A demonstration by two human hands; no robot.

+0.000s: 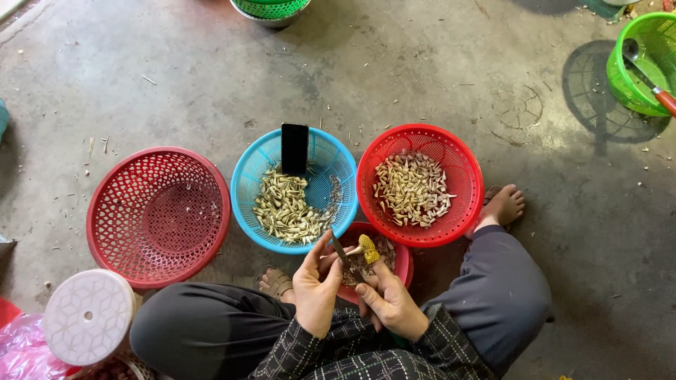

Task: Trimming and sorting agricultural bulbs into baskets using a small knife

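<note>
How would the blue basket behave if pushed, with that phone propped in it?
The blue basket looks like thin plastic mesh, part full of small peeled pieces, so probably light and easy to slide. The phone leans upright on its rim and would likely topple.

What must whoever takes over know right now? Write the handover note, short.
Left hand: pinches a small pale piece over the small red bowl.
Right hand: grips a knife with a yellow-wrapped handle, blade against the piece.
Blue basket: heap of greenish-pale pieces, with a dark phone propped in it.
Red basket: heap of whitish pieces.
Done: both heaps; which is cut stock I cannot tell.
Left: the piece in hand.
</note>
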